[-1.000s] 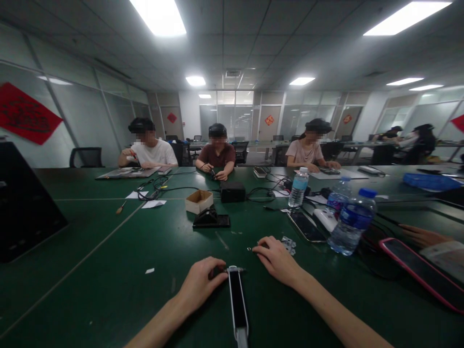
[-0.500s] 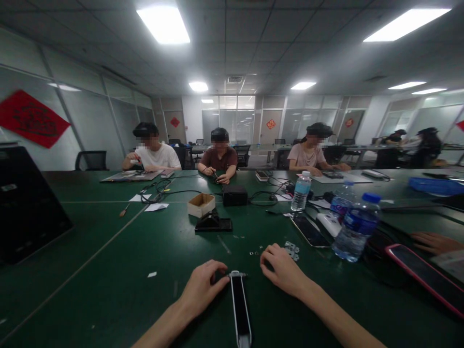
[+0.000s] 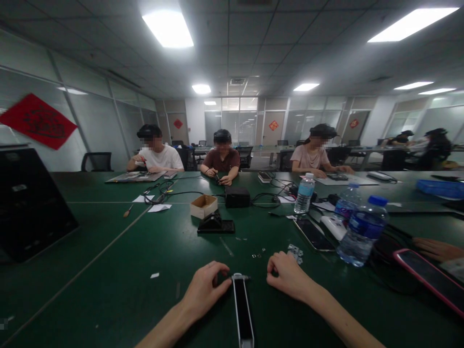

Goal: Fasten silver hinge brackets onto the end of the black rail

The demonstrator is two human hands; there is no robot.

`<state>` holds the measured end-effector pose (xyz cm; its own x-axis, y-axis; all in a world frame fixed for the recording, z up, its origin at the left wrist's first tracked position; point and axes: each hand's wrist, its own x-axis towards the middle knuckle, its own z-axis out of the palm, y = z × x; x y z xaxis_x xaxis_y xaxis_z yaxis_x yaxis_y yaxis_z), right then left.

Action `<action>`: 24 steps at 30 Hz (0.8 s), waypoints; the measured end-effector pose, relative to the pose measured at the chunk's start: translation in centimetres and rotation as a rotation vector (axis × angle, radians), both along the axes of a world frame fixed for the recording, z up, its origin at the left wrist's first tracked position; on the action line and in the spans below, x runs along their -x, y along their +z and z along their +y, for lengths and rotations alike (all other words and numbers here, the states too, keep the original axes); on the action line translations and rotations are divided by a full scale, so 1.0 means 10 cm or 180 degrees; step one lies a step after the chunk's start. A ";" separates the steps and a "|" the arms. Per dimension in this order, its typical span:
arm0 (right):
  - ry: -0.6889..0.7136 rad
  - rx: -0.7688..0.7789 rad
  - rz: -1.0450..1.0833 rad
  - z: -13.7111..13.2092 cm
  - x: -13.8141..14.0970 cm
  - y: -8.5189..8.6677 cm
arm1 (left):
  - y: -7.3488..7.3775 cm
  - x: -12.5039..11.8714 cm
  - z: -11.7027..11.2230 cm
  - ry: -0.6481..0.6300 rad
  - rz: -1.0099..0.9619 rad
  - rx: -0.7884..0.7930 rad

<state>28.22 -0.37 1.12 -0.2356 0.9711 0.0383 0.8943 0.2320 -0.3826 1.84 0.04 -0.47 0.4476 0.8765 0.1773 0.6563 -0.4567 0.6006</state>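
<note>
A green workbench [image 3: 90,290] runs through a bright office, with people seated along its far side. The left hand [image 3: 206,291] curls at the top end of a black-faced metal bar [image 3: 242,309], its fingers at the bar's tip; whether they grip it, I cannot tell. The right hand [image 3: 289,276] rests apart, loosely curled, holding nothing visible. Just beyond lie metal hinge plates [image 3: 295,253] and small metal bits [image 3: 258,253], unassembled. A black stand [image 3: 215,224] and a cardboard box [image 3: 203,206] sit farther off. A co-worker's hand [image 3: 437,249] lies at right, beside a pink-edged phone [image 3: 427,275].
</note>
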 end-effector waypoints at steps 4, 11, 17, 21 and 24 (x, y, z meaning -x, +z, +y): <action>0.0072 0.0031 -0.0021 -0.06 0.00 0.08 | 0.02 0.00 -0.02 0.0041 -0.0009 -0.0079; 0.0675 -0.0707 0.0031 -0.08 0.09 0.01 | -0.01 0.01 -0.04 0.0080 -0.0122 -0.0717; 0.1860 -0.1844 0.0666 -0.24 0.39 -0.06 | 0.00 -0.05 -0.13 -0.0912 -0.0082 -0.2104; 0.2180 -0.2205 0.0717 -0.31 0.51 -0.11 | 0.01 -0.09 -0.16 -0.1155 -0.0209 -0.2105; 0.2128 -0.2387 0.0829 -0.29 0.52 -0.14 | 0.02 -0.08 -0.16 -0.1210 -0.0266 -0.1878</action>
